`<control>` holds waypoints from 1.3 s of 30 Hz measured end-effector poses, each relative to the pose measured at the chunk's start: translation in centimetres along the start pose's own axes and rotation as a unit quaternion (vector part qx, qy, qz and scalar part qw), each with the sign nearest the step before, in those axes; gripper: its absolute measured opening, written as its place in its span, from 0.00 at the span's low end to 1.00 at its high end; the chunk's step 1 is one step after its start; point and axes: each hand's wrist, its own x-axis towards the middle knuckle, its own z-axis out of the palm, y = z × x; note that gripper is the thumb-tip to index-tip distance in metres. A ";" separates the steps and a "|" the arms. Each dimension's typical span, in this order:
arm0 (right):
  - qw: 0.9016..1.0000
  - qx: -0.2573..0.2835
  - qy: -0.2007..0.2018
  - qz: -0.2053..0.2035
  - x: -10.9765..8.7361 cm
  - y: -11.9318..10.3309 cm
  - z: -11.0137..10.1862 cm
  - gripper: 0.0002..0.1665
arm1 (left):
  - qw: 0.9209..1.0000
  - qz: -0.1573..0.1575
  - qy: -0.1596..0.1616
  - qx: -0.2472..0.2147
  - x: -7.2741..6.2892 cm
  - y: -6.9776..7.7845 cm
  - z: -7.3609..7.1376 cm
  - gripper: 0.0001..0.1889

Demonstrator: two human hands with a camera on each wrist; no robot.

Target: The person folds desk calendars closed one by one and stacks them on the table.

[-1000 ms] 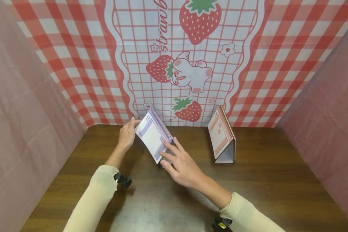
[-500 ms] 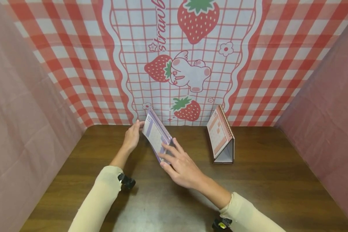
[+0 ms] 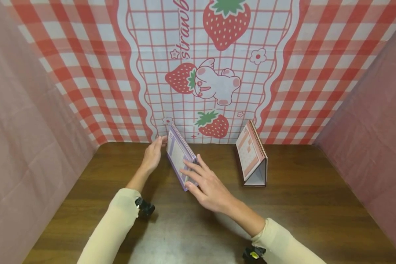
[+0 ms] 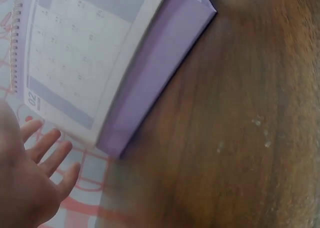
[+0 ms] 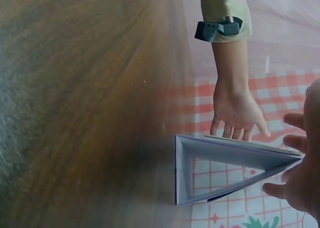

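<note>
A purple desk calendar (image 3: 176,153) stands as a tent on the table, spiral binding uppermost. Its February page, marked 02, faces left; in the left wrist view that page (image 4: 75,58) lies along the purple stand. My left hand (image 3: 151,156) is at the calendar's far left corner, fingers extended; whether they touch it is unclear. Over its near end I hold my right hand (image 3: 212,190) with the fingers spread. The right wrist view gives the hollow triangular end of the calendar (image 5: 235,152), with fingers of my right hand (image 5: 302,183) on both sides of its peak.
A pink desk calendar (image 3: 250,154) stands on the wooden table (image 3: 303,205) to the right. Behind rises a red-checked strawberry cloth (image 3: 283,106). Pink cloth walls (image 3: 366,121) flank both sides.
The calendar page, earlier lifted out to the left by my left hand, has dropped back against the stand. My left hand has shifted slightly right. My right hand has hardly moved.
</note>
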 end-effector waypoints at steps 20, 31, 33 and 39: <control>0.994 0.061 0.092 0.026 -0.6 1.0 -1.4 0.33 | 0.998 0.051 0.019 -0.020 -3.2 8.3 -1.2 0.34; 0.972 0.162 0.098 0.138 -1.0 1.6 -1.4 0.31 | 0.998 0.053 0.015 -0.015 -3.2 10.4 -1.3 0.30; 0.971 0.166 0.093 0.147 -1.0 1.8 -1.4 0.31 | 0.998 0.057 0.010 -0.012 -3.1 10.7 -1.4 0.28; 0.962 0.191 0.081 0.180 -1.4 1.8 -1.3 0.29 | 0.997 0.080 0.005 -0.017 -2.9 11.4 -1.5 0.28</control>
